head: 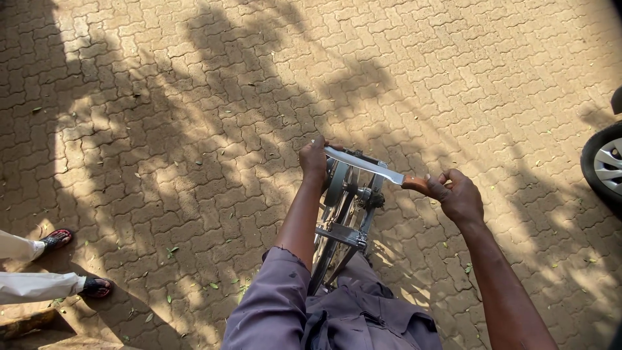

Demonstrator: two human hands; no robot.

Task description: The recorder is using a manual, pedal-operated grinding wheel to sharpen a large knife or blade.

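A knife (366,166) with a long steel blade and a brown wooden handle lies across a grinding wheel (336,183) mounted on a metal bicycle-like frame (343,233). My right hand (459,196) grips the handle at the right. My left hand (313,160) presses on the blade's tip end at the left, above the wheel. My purple-grey sleeve and trousers fill the bottom of the view.
Brick paving (194,129) with tree shadows lies all around. Another person's white trouser legs and sandalled feet (58,238) are at the left edge. A car wheel (606,165) shows at the right edge. Small green leaves are scattered on the paving.
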